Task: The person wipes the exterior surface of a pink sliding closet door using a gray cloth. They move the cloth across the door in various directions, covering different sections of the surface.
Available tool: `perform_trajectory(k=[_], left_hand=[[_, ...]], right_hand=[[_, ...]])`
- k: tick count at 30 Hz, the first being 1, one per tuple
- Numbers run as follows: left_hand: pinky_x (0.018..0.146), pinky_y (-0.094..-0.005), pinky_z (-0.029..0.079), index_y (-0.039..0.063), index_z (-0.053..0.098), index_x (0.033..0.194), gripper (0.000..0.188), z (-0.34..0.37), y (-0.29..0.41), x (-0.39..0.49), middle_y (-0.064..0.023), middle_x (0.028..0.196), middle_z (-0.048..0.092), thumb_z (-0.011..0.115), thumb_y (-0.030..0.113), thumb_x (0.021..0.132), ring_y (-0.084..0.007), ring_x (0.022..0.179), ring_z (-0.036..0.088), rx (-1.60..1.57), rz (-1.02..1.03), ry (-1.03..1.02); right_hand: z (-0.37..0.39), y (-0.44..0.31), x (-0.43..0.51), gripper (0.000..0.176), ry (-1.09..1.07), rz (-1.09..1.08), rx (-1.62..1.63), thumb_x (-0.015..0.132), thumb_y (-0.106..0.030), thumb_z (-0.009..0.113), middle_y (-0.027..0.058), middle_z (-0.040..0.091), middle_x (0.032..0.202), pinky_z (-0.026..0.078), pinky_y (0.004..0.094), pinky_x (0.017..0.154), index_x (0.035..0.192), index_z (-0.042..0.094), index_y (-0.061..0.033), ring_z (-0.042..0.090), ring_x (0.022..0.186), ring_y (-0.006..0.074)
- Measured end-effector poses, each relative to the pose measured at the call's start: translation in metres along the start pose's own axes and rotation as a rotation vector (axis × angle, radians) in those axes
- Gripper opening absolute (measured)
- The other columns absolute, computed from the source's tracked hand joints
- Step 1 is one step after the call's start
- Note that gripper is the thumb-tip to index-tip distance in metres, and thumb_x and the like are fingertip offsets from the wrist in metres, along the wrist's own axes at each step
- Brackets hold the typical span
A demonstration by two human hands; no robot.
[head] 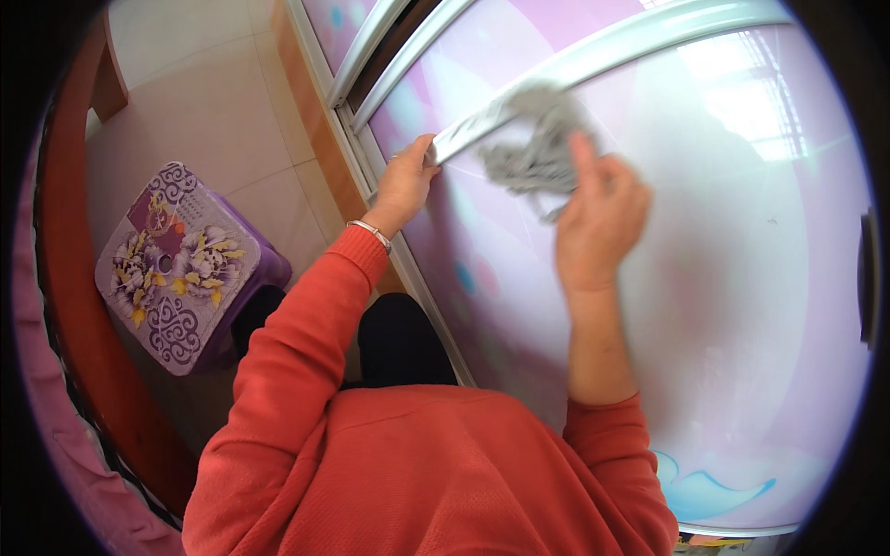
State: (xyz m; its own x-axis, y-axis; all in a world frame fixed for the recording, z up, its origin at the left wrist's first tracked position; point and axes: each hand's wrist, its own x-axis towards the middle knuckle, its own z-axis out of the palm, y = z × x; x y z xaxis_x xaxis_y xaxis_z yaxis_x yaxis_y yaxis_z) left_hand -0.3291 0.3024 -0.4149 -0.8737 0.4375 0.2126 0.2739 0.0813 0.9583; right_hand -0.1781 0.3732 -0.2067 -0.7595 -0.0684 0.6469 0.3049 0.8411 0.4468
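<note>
My right hand [601,208] holds a crumpled grey cloth [535,149], blurred, in front of a glossy lilac sliding door panel [695,229]. Whether the cloth touches the panel or its frame I cannot tell. My left hand [407,177], with a silvery bangle [370,233] at the wrist, grips the end of the white door frame strip [480,125] near the floor track. Its thumb rests on the panel side, while the other fingers are partly hidden behind the strip.
A purple plastic stool [181,271] with a flower-patterned top stands on the tiled floor [201,118] at left. Beyond it runs a reddish wooden bed rail [76,306] beside pink fabric [55,417]. Behind the frame, a second door panel [341,28] and a dark gap [389,48] show.
</note>
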Motion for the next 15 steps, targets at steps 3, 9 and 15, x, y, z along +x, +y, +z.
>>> perform_trajectory(k=[3,9,15], left_hand=[[0.076,-0.038,0.048,0.012,0.053,0.13,0.048,0.002,-0.002,-0.001,-0.0136,0.093,0.063,0.069,0.003,0.085,-0.0277,0.082,0.059,0.008,0.031,0.034],[0.08,-0.0402,0.048,0.01,0.052,0.13,0.047,0.0,-0.005,0.0,-0.0143,0.099,0.063,0.067,0.003,0.085,-0.0304,0.088,0.058,-0.008,0.035,-0.008],[0.077,-0.0385,0.049,0.009,0.051,0.131,0.049,0.002,-0.008,-0.002,-0.0144,0.095,0.063,0.068,0.002,0.085,-0.0278,0.08,0.059,0.037,0.077,-0.003]], right_hand=[[-0.011,0.013,0.026,0.039,-0.007,-0.079,-0.088,0.076,-0.002,0.062,0.003,0.062,0.106,0.044,0.0399,0.065,0.111,0.07,-0.0189,0.053,0.075,0.0268],[0.022,-0.03,-0.105,0.008,-0.414,-0.271,0.051,0.073,-0.011,0.064,0.0026,0.062,0.091,0.039,0.0406,0.056,0.081,0.067,-0.0099,0.051,0.068,0.025],[0.022,-0.041,-0.173,0.003,-0.41,-0.261,0.313,0.07,-0.013,0.06,-0.0011,0.056,0.081,0.036,0.0379,0.063,0.068,0.058,-0.0151,0.049,0.073,0.0226]])
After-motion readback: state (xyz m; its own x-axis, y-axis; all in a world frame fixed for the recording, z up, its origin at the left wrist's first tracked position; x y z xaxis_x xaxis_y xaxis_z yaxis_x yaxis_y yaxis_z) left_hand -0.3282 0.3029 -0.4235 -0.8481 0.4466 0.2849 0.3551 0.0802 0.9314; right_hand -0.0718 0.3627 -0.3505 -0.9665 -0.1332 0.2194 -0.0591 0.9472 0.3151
